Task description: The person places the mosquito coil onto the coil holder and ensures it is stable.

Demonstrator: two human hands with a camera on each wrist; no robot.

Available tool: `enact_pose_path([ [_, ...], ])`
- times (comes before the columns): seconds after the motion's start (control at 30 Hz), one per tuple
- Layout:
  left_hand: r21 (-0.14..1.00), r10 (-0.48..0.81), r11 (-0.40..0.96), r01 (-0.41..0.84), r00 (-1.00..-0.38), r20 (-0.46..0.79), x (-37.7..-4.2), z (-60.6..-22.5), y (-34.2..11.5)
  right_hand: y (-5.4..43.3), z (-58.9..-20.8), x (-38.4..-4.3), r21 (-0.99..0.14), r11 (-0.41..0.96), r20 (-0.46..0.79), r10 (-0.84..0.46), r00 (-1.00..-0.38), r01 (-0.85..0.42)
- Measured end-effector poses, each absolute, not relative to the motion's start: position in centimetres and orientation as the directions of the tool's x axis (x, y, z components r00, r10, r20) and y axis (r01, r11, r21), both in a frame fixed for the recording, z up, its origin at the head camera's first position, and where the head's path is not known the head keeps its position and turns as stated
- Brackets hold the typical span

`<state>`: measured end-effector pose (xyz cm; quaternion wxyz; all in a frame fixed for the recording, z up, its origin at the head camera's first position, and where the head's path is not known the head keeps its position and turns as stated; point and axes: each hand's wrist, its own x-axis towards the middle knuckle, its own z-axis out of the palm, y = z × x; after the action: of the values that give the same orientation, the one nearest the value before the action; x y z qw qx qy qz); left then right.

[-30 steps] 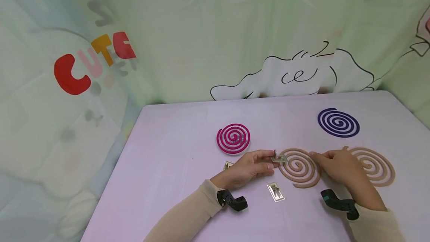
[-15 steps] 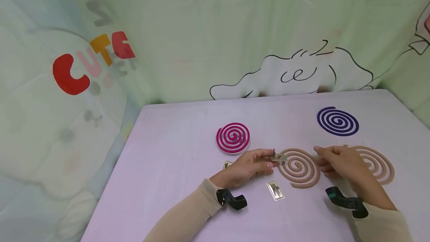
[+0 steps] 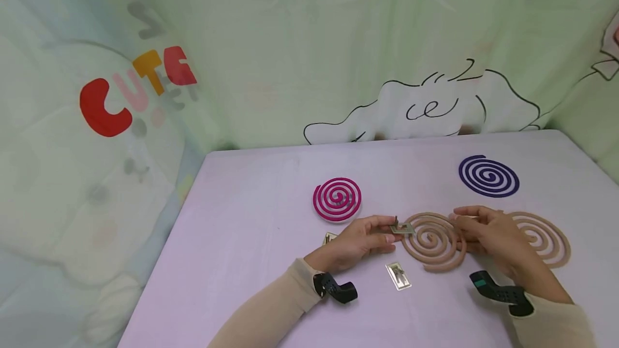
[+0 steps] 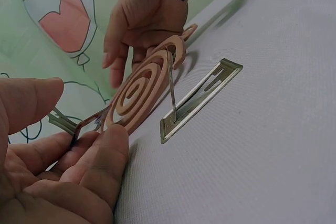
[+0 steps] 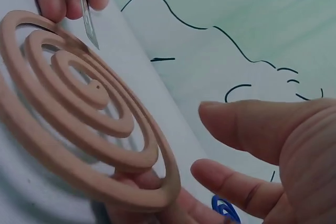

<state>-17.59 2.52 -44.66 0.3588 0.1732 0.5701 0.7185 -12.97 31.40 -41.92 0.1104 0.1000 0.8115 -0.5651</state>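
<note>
My left hand (image 3: 362,241) holds a small metal mosquito coil stand (image 3: 405,228), with its prong sticking up, at the left edge of a brown mosquito coil (image 5: 73,166). My right hand (image 3: 498,238) is at the coil's right edge. In the right wrist view some of its fingers lie beneath the coil's rim, while the thumb and the finger beside it stand apart from the coil. That side of the coil is raised off the table. A second metal stand (image 4: 202,100) lies on the table between the hands, its prong bent up.
A magenta coil (image 3: 338,196) sits slightly raised behind my left hand, and a navy coil (image 3: 490,175) lies farther back at right. Another brown coil (image 3: 567,248) is partly covered by my right hand. A further metal stand (image 3: 329,237) peeks out behind the left wrist.
My right hand first came off the coil's edge, then returned with fingers slipped under it, and the right rim has risen. The left hand and its stand have stayed in place.
</note>
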Motion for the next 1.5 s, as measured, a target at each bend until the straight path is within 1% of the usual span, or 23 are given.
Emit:
enact_pose_path([
  [0.17, 0.941, 0.708, -0.105, -0.322, -0.689, -0.157, -17.7, -44.8, 2.6, 30.5, -42.2, -13.1, -0.889, 0.4, -0.247, -0.005, -0.969, 0.224],
  [0.37, 0.938, 0.698, -0.106, -0.331, -0.696, -0.167, -17.8, -45.0, 2.5, 29.1, -42.2, -13.1, -0.903, 0.389, -0.215, -0.038, -0.976, 0.184],
  [0.53, 0.934, 0.683, -0.13, -0.332, -0.714, -0.158, -17.8, -45.2, 2.6, 29.0, -42.6, -13.2, -0.916, 0.366, -0.199, -0.053, -0.979, 0.167],
  [0.8, 0.931, 0.629, -0.169, -0.324, -0.763, -0.151, -17.6, -45.5, 2.7, 30.3, -42.9, -13.1, -0.963, 0.218, -0.178, -0.058, -0.982, 0.162],
  [1.03, 0.936, 0.593, -0.21, -0.284, -0.798, -0.109, -17.3, -45.6, 2.7, 30.8, -42.8, -12.8, -0.984, -0.089, -0.146, -0.107, -0.983, 0.156],
  [1.2, 0.932, 0.563, -0.237, -0.274, -0.821, -0.097, -17.2, -45.5, 2.8, 30.8, -42.8, -12.7, -0.973, -0.197, -0.102, -0.094, -0.99, 0.119],
  [1.33, 0.935, 0.561, -0.235, -0.267, -0.822, -0.094, -17.3, -45.5, 2.9, 30.6, -42.6, -12.6, -0.967, -0.237, -0.077, -0.081, -0.994, 0.094],
  [1.5, 0.937, 0.574, -0.228, -0.265, -0.814, -0.091, -17.3, -45.5, 3.0, 29.6, -42.4, -12.7, -0.97, -0.212, -0.097, -0.1, -0.99, 0.116],
])
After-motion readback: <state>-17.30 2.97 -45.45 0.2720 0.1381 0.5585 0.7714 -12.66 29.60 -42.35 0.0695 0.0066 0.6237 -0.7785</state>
